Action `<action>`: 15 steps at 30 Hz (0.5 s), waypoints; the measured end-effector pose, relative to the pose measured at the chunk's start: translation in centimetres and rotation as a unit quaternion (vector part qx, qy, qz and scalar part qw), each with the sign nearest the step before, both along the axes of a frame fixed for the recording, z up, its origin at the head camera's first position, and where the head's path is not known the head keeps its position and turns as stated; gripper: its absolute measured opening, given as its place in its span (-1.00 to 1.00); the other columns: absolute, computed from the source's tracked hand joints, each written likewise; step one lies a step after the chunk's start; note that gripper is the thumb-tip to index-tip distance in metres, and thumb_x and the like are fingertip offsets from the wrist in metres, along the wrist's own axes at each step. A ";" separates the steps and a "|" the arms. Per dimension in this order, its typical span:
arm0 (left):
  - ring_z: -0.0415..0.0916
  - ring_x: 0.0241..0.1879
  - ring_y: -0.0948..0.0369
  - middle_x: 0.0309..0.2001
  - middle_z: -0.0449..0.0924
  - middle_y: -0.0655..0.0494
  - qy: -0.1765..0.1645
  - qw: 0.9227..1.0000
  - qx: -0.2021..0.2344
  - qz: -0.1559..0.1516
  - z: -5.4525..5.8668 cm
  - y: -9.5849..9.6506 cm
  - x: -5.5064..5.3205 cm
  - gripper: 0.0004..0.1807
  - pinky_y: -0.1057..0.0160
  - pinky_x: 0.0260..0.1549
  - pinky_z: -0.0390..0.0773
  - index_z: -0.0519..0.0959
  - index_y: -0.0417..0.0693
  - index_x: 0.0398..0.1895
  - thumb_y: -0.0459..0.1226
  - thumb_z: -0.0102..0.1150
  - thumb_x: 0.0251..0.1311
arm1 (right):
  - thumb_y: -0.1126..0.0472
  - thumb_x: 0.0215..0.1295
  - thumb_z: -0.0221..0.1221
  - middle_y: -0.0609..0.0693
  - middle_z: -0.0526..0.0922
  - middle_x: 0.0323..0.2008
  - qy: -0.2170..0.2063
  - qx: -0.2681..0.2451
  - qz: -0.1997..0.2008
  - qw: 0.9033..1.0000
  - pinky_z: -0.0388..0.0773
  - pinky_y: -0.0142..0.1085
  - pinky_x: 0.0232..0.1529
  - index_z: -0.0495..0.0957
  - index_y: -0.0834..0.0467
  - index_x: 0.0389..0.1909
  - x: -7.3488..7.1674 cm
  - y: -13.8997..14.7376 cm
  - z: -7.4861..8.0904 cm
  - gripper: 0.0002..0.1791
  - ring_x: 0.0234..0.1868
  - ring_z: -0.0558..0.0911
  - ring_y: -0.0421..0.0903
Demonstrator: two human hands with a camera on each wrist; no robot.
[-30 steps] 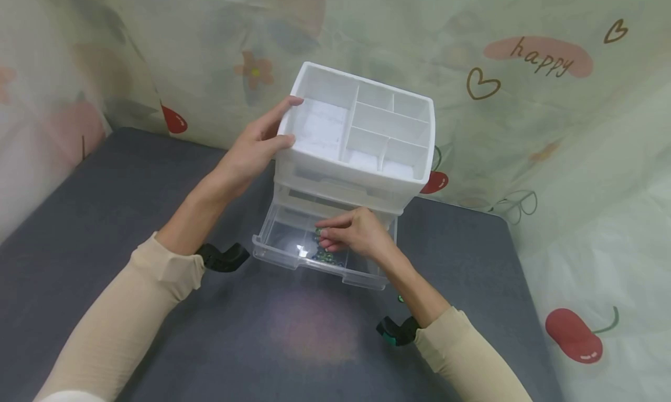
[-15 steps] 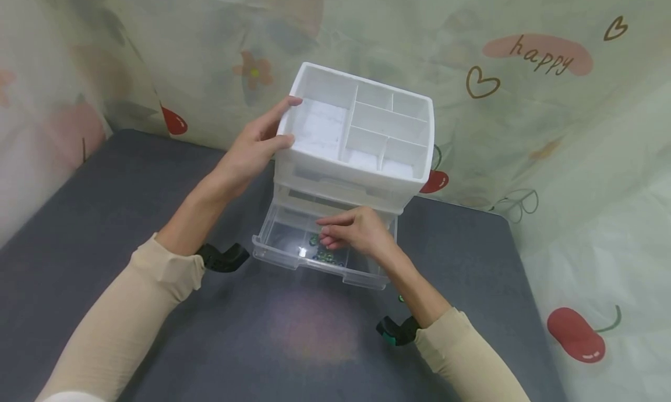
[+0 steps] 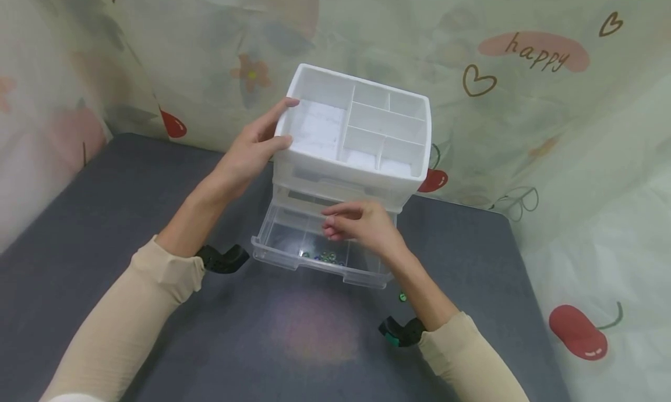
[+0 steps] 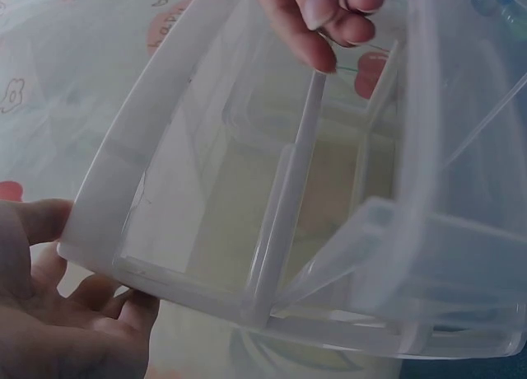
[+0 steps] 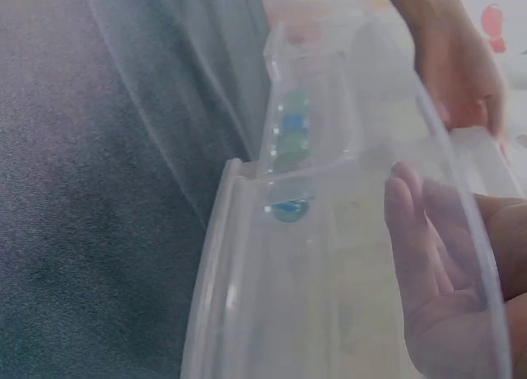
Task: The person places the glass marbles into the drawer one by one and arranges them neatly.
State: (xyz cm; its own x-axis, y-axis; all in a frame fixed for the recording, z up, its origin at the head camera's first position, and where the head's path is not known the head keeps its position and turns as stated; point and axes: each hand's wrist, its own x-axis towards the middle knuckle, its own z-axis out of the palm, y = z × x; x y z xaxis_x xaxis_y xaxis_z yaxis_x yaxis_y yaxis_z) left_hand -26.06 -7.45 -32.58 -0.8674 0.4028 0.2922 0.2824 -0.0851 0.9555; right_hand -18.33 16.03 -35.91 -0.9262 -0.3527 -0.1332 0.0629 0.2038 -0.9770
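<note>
A white storage organizer (image 3: 352, 169) with a divided top stands on the table, its clear drawer (image 3: 285, 259) pulled out. My left hand (image 3: 249, 151) grips the organizer's left side near the top rim; in the left wrist view, its fingers bend round the frame. Over the drawer hovers my right hand (image 3: 364, 224), fingers loosely curved, with nothing visible between them. Several green and blue glass marbles (image 3: 327, 257) lie in the drawer near its front wall. Through the clear plastic, the right wrist view shows some of these marbles (image 5: 290, 210) in a row.
One green marble (image 3: 402, 297) lies on the dark grey table (image 3: 293, 344), beside my right forearm. A printed curtain (image 3: 367, 29) hangs behind the organizer and along both sides. Black devices (image 3: 402, 332) are strapped at both wrists.
My right hand has lifted slightly up and away from the marbles, and its fingers have loosened. A green marble has left its fingertips and lies in the drawer. My left hand keeps its hold.
</note>
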 end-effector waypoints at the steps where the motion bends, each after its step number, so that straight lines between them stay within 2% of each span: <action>1: -0.05 0.32 0.33 0.38 -0.06 0.32 0.000 1.000 0.000 0.000 0.0 0.0 0.0 -0.43 0.09 0.13 0.10 0.14 0.23 0.36 -0.35 -0.09 0.31 | 0.37 0.16 0.18 0.26 0.64 -0.31 0.006 -0.004 -0.002 1.000 0.51 -0.05 -0.20 0.55 0.39 -0.10 0.0 0.2 -0.1 -0.72 -0.29 0.65 0.09; 5: -0.05 0.32 0.33 0.38 -0.06 0.33 0.000 1.000 -0.002 0.001 0.0 0.0 0.0 -0.43 0.09 0.13 0.11 0.14 0.25 0.36 -0.34 -0.08 0.31 | 0.28 0.12 0.25 0.24 0.64 -0.28 0.028 -0.013 -0.012 0.999 0.54 -0.13 -0.23 0.61 0.25 -0.16 0.1 1.0 -0.6 -0.75 -0.27 0.65 0.08; 8: -0.04 0.32 0.30 0.37 -0.05 0.33 0.002 1.000 -0.003 0.001 0.0 -0.1 0.1 -0.43 0.09 0.12 0.12 0.14 0.25 0.36 -0.34 -0.08 0.31 | 0.25 0.11 0.25 0.25 0.64 -0.26 0.041 -0.022 -0.017 0.999 0.54 -0.14 -0.23 0.61 0.23 -0.17 0.5 1.5 -0.5 -0.75 -0.26 0.65 0.09; 15: -0.11 0.33 0.36 0.39 -0.09 0.33 -0.002 1.000 -0.006 -0.003 1.0 -0.1 1.1 -0.42 0.11 0.18 0.06 0.11 0.17 0.38 -0.37 -0.11 0.32 | 0.31 0.13 0.23 0.27 0.63 -0.27 0.065 -0.019 -0.036 0.997 0.54 -0.12 -0.23 0.59 0.30 -0.16 2.3 2.5 1.2 -0.76 -0.29 0.64 0.13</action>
